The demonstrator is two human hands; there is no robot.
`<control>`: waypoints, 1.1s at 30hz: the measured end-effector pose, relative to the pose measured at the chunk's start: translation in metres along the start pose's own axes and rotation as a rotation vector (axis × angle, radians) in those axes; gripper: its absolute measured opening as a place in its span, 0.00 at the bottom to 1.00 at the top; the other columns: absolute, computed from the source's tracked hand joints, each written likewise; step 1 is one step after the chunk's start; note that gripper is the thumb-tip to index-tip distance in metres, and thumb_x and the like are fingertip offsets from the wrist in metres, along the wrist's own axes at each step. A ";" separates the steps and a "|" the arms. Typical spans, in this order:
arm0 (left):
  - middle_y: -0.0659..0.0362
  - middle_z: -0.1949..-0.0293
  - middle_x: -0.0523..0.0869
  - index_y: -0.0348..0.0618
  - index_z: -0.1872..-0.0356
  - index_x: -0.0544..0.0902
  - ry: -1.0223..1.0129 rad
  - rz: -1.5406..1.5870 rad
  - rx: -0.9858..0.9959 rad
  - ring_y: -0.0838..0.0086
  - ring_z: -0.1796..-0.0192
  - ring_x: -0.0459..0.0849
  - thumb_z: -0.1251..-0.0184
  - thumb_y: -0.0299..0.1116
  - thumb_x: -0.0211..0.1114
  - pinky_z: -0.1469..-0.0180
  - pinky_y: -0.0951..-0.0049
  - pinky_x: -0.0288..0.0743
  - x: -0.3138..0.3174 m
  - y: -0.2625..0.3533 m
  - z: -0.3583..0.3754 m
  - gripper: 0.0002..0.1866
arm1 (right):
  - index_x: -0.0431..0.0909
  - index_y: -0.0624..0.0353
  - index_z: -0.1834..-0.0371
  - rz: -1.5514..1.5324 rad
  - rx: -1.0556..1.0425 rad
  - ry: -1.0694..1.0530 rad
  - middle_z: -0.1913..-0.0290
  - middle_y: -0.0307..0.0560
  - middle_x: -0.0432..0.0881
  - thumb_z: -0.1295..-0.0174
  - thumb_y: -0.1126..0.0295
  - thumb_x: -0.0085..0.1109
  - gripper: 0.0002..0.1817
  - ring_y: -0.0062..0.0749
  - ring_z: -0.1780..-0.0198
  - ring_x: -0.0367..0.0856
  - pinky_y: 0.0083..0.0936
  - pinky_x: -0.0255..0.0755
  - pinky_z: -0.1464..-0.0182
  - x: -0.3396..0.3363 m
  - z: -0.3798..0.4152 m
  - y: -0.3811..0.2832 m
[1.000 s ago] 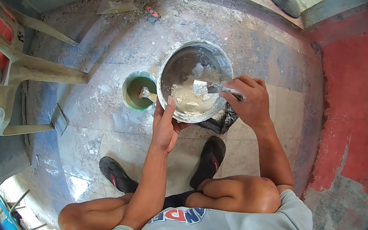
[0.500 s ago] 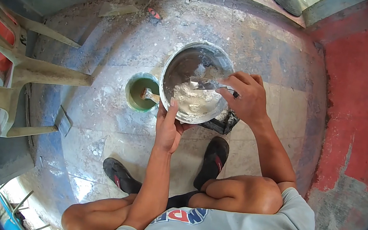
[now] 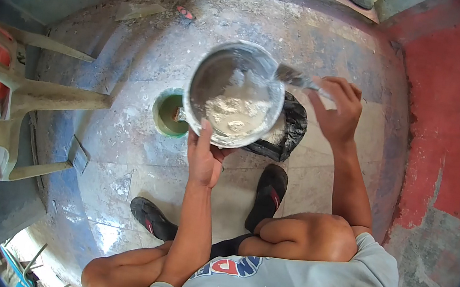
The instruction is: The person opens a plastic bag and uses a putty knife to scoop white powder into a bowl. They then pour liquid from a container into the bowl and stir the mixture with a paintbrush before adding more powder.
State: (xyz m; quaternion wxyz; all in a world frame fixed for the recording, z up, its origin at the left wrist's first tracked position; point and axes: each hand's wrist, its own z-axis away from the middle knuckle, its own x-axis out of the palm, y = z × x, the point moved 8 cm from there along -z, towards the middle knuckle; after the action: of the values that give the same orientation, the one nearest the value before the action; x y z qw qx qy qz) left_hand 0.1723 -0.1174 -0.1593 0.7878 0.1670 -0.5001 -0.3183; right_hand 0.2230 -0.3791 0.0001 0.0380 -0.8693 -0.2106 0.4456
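My left hand [image 3: 203, 160] grips the near rim of a round bucket [image 3: 191, 100], thumb over the edge and fingers underneath. The bucket is tilted toward me. Pale powder [image 3: 236, 116] lies heaped on its near side, with a greyish smear beyond it. In my right hand [image 3: 340, 112] is a flat-bladed putty knife [image 3: 295, 76], blurred by motion, its blade at the bucket's right rim. Partly hidden beneath the bucket's right side is an open black plastic bag [image 3: 297, 126] with pale powder inside.
A small green-rimmed pail [image 3: 162, 125] of murky liquid stands left of the bucket, a brush [image 3: 180, 115] in it. A plastic chair [image 3: 62, 97] is at the left; a red wall [image 3: 443, 113] runs along the right. A red-and-black object [image 3: 185, 13] lies on the dusty floor.
The putty knife has moved from over the powder to the bucket's right rim, my right hand going up and right. The bucket has shifted slightly left and up, uncovering more of the black bag.
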 end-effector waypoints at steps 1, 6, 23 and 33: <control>0.52 0.31 0.83 0.51 0.21 0.68 0.009 0.011 0.006 0.58 0.38 0.90 0.13 0.48 0.61 0.51 0.54 0.96 -0.002 0.004 -0.001 0.28 | 0.93 0.49 0.57 -0.001 0.112 -0.041 0.58 0.39 0.91 0.46 0.67 0.83 0.13 0.35 0.54 0.89 0.31 0.72 0.46 0.000 0.005 0.019; 0.50 0.29 0.81 0.52 0.20 0.68 0.021 0.001 0.057 0.54 0.34 0.88 0.13 0.49 0.60 0.41 0.44 0.92 -0.016 0.022 -0.009 0.29 | 0.90 0.44 0.60 0.016 0.383 -0.752 0.59 0.44 0.90 0.43 0.64 0.76 0.08 0.43 0.53 0.90 0.40 0.74 0.46 0.058 0.087 0.098; 0.48 0.26 0.78 0.48 0.19 0.65 0.002 0.014 0.046 0.52 0.32 0.86 0.12 0.51 0.57 0.40 0.44 0.91 -0.021 0.020 -0.012 0.31 | 0.90 0.46 0.55 0.088 0.252 -0.871 0.58 0.41 0.89 0.40 0.59 0.75 0.12 0.40 0.50 0.88 0.41 0.73 0.43 0.151 0.147 0.072; 0.50 0.30 0.83 0.47 0.21 0.68 0.034 0.011 0.037 0.55 0.36 0.89 0.12 0.50 0.57 0.43 0.48 0.93 -0.019 0.020 -0.012 0.29 | 0.91 0.60 0.56 -0.434 0.497 -0.957 0.63 0.45 0.91 0.45 0.69 0.84 0.15 0.29 0.63 0.86 0.29 0.78 0.57 0.097 0.127 0.092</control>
State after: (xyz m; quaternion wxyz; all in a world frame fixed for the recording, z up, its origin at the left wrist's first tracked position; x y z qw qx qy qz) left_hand 0.1838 -0.0905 -0.1655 0.7947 0.1838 -0.4935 -0.3018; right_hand 0.2027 -0.4398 -0.1729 0.2317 -0.4730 -0.2667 0.8071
